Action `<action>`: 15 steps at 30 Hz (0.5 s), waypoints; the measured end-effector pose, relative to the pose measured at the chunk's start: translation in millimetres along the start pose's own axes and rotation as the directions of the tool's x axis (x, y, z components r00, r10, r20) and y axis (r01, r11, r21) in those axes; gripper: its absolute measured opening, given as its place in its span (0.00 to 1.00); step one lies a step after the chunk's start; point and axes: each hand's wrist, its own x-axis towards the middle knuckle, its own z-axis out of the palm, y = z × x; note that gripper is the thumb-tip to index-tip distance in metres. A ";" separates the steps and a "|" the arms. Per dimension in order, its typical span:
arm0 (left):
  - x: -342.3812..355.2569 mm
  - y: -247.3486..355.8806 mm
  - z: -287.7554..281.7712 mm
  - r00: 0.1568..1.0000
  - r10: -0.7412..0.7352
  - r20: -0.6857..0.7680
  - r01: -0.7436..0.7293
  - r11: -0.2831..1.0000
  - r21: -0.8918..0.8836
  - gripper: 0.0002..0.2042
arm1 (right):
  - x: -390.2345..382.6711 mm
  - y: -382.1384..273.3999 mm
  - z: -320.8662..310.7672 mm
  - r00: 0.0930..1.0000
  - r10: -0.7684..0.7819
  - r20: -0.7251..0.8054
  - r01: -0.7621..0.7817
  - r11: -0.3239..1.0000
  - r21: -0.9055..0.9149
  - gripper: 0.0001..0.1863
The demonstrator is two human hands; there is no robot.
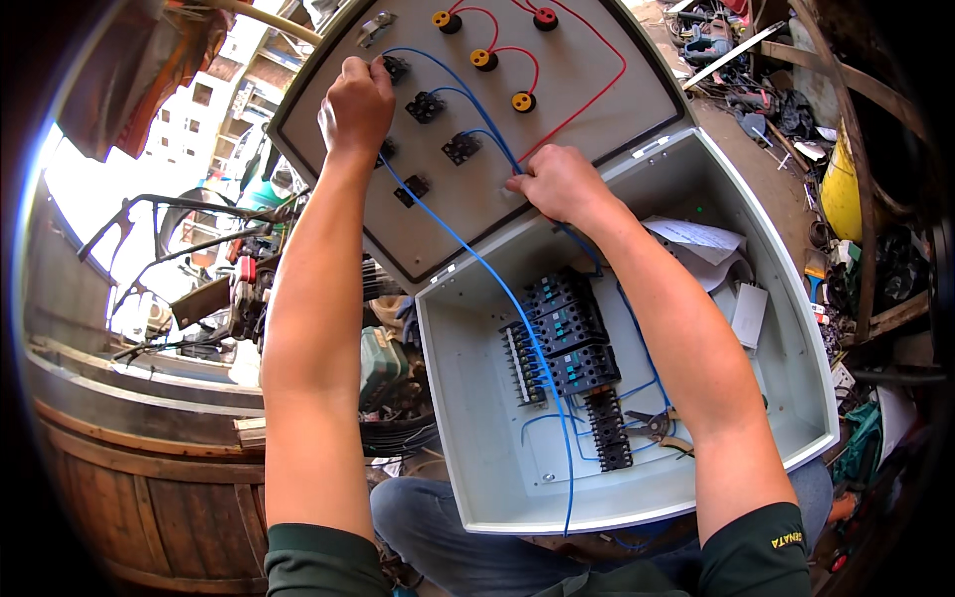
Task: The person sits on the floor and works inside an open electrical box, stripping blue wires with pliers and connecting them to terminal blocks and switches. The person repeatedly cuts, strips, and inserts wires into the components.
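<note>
A grey metal electrical box [756, 298] lies open in front of me, its door [597, 109] swung up and away. My left hand [355, 104] is closed at a black switch block [396, 68] on the inside of the door, where a blue wire [468, 244] ends. My right hand [559, 183] pinches a bundle of blue wires at the door's lower edge. Black contactors [567, 333] and a terminal strip [609, 428] sit inside the box. Red wires [587, 95] link yellow-ringed fittings [483, 59] on the door.
Folded papers [701, 244] and a small white box [748, 313] lie in the enclosure, pliers [657, 426] beside the terminal strip. A wooden barrel-like tub [149, 478] stands at left. Tools and scrap clutter the ground at upper right. My knees in jeans [438, 527] are under the box.
</note>
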 end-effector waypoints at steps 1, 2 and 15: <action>-1.3 -0.9 2.4 1.000 -0.007 -0.019 0.007 1.000 0.002 0.16 | -0.2 0.0 0.3 1.000 -0.016 -0.010 0.016 1.000 -0.009 0.21; -2.4 -2.2 4.4 0.999 -0.015 -0.039 0.015 1.000 0.004 0.17 | -0.3 -0.3 0.3 0.999 -0.033 -0.019 0.032 0.999 -0.019 0.21; -4.2 -1.9 9.7 0.997 -0.074 -0.029 0.076 0.996 0.056 0.18 | -2.2 -4.9 -5.8 0.997 0.026 0.066 -0.024 1.000 -0.020 0.17</action>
